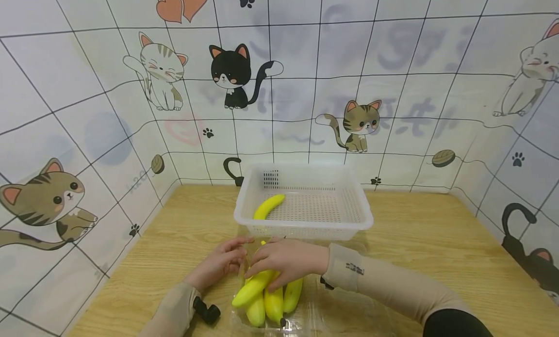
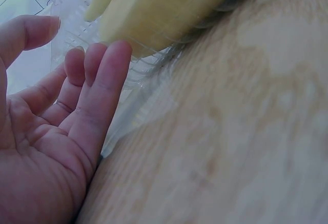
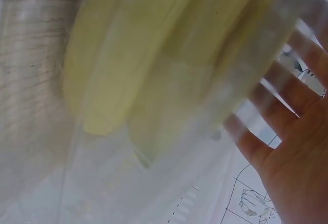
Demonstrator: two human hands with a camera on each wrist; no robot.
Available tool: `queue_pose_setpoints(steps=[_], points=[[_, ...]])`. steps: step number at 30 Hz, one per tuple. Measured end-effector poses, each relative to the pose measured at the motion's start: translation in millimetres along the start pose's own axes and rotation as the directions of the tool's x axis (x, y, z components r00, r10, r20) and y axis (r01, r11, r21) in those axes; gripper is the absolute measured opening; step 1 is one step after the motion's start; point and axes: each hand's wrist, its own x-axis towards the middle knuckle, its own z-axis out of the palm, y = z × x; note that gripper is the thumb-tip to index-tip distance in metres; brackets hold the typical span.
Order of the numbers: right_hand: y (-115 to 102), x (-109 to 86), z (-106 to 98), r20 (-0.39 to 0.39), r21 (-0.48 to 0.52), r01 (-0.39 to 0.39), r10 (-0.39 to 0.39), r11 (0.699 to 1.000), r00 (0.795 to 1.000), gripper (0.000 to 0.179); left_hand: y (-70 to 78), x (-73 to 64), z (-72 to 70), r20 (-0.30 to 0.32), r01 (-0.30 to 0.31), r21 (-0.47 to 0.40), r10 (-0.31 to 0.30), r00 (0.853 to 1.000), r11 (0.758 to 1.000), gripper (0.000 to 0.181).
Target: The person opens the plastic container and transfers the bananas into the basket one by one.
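Gripping banana point(image 1: 252, 289), right fingers point(image 1: 263, 264) sit near basket rim point(image 1: 305, 225)

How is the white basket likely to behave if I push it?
Probably light for its size: the white basket has perforated walls and holds just one banana. It would likely slide rather than tip, being low and wide on the table. That banana, near the basket's left side, may shift.

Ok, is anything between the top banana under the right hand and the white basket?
Yes: the near wall of the white basket, beyond the right hand; the banana would have to cross its rim. The far side of the clear container is mostly hidden behind that hand.
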Motion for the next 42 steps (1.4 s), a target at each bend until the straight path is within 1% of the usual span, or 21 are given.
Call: queue_pose_setpoints(steps=[4,11,22,29,42], points=[[-2.0,1.7,-1.9,0.003,-0.009,0.008,-0.008,1.0,1.0,0.052,0.1,0.0,0.4,-0.008,0.001,-0.003,-0.001,1.0,1.0,0.048],[-3.8,3.6,-1.5,0.02,-0.058,0.026,-0.025,0.998,0.999,0.052,-0.2,-0.1,0.4,-0.005,0.0,0.002,0.0,1.0,1.0,0.048],[-4.9,3.0,0.5,-0.005,-0.058,0.039,-0.04,0.998,0.999,0.051,-2.5,1.0,-0.5,-0.007,-0.001,0.003,0.001,1.0,1.0,0.048],[-5.4,3.2,0.8,-0.019,-0.072,0.056,-0.058,0.996,0.998,0.052,-1.2,0.6,-0.2,-0.012,0.017,-0.011,-0.017,1.0,1.0,0.048],[-7.1,3.5,-0.2,-0.013,-0.093,0.058,-0.06,0.994,0.998,0.051,-0.6,0.2,-0.5,-0.007,0.013,-0.008,-0.013,1.0,1.0,0.048]])
